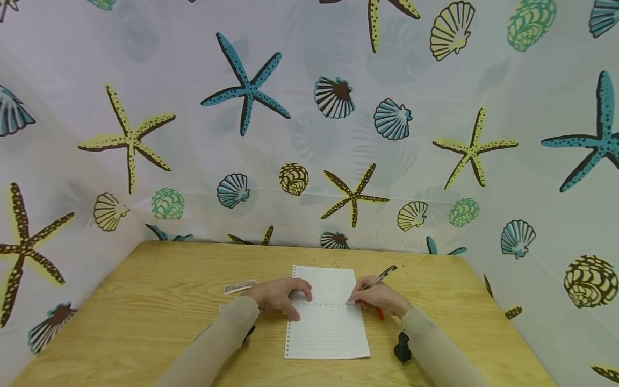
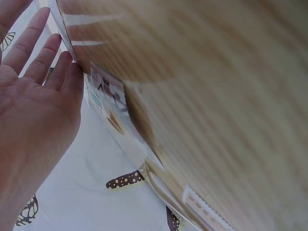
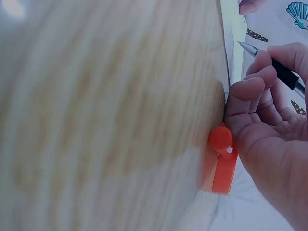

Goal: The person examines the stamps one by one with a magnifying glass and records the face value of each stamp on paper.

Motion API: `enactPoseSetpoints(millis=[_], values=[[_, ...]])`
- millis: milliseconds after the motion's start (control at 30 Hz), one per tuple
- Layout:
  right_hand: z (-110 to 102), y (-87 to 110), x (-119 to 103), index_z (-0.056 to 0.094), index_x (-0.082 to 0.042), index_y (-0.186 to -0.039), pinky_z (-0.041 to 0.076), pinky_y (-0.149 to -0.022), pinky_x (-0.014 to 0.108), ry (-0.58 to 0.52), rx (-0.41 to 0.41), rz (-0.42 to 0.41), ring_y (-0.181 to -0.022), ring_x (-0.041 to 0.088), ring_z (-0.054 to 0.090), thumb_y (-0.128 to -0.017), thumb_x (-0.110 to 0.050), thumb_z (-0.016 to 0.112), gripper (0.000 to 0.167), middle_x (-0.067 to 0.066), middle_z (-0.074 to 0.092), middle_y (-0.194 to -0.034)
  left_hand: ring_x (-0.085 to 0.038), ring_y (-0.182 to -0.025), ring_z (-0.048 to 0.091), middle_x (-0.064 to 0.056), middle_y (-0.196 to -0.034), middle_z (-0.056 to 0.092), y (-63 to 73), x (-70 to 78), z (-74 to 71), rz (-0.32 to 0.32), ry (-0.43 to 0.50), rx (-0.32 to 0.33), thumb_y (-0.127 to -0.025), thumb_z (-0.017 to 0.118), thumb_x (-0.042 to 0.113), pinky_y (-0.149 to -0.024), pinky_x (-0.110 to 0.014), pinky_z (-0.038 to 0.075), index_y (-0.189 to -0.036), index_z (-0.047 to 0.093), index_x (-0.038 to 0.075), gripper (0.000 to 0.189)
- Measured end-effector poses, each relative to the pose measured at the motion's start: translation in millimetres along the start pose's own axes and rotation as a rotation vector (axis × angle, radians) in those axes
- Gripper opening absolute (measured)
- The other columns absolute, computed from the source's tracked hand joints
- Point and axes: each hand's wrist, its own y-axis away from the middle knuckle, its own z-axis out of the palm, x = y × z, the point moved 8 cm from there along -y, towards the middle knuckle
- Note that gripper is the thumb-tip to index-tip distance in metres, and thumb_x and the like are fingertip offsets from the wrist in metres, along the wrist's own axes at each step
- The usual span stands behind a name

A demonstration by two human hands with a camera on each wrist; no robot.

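Note:
A sheet of lined paper point(image 1: 329, 338) with punched holes down its left edge lies on the table, with a faint line of handwriting across its middle. My left hand point(image 1: 278, 294) rests on the paper's left edge; in the left wrist view its fingers point(image 2: 45, 60) look extended and hold nothing. My right hand point(image 1: 382, 298) pinches a pen point(image 1: 385, 273) with a dark grip and pointed metal tip, the tip at the right end of the written line. Beside that hand's lower edge lies a small orange plastic object point(image 3: 224, 171) with a round knob; its kind is unclear.
A printed card or strip point(image 1: 240, 287) lies left of the paper, with other paper pieces point(image 2: 108, 89) near it, partly hidden by the left arm. The wooden table point(image 1: 159, 290) meets a white curtain point(image 1: 300, 140) printed with starfish and shells at the back and sides.

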Motion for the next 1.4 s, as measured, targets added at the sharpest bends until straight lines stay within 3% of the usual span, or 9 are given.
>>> enactPoseSetpoints(millis=[767,1400], values=[[1.5,-0.6,1.0,0.063,-0.006,-0.080,0.040,-0.056,0.023,0.021,-0.039,-0.008,-0.060,0.013,0.047,-0.087,-0.008,0.067,0.008,0.002,0.062,-0.071,-0.031,-0.145,0.031,-0.007,-0.149,0.045,-0.6,1.8,0.0,0.006,-0.009,0.004,-0.073,0.085,0.008,-0.118,-0.050,0.025,-0.107,0.067,0.017,0.039],[-0.9,4.7,1.7,0.058,-0.007,-0.078,0.039,-0.055,0.025,-0.064,-0.033,-0.003,-0.058,0.014,0.045,-0.090,-0.005,0.063,0.014,0.001,0.055,-0.066,-0.031,-0.145,0.031,-0.007,-0.150,0.044,0.4,2.0,1.0,0.006,-0.026,-0.002,-0.073,0.085,0.008,-0.118,-0.050,0.025,-0.107,0.067,0.018,0.039]])
